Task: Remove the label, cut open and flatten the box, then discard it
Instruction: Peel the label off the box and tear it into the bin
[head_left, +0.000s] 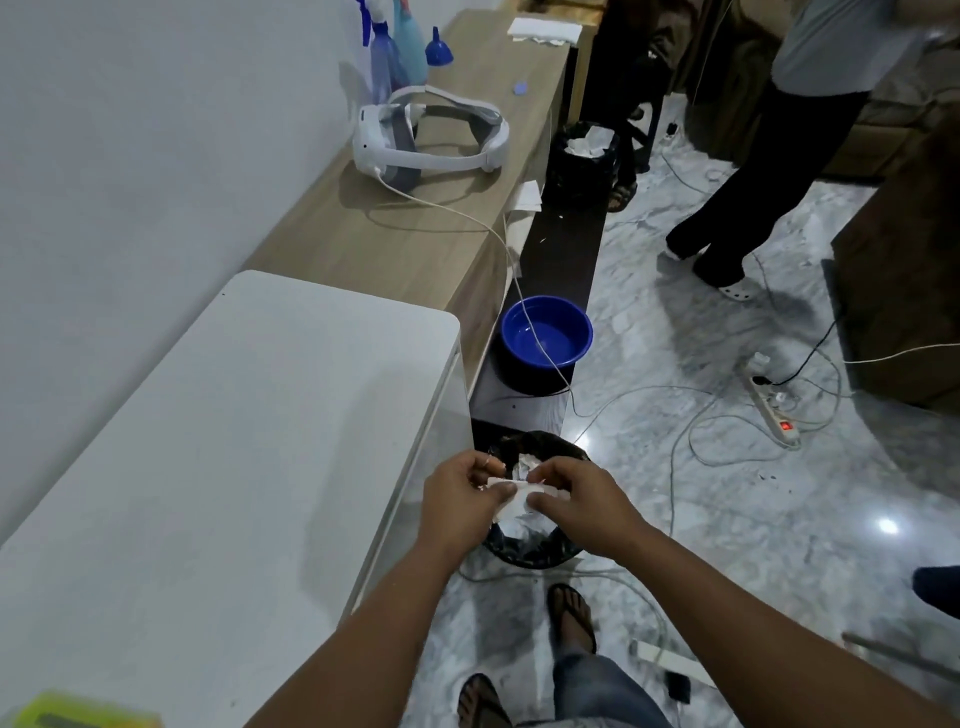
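Both my hands hold a small crumpled white label (511, 499) right above a black-lined waste bin (524, 545) on the floor beside the white table. My left hand (460, 499) pinches the label's left end. My right hand (576, 501) grips its right end with thumb and fingers. White paper scraps lie inside the bin below the label. No box is in view.
A white table (223, 467) fills the left, with a yellow-green object (78, 712) at its near corner. A wooden counter (415, 208) holds a white headset (431, 135) and blue spray bottles (389, 57). Blue basin (545, 332), second bin (584, 150), cables, power strip (774, 410), and a standing person (769, 156) occupy the floor.
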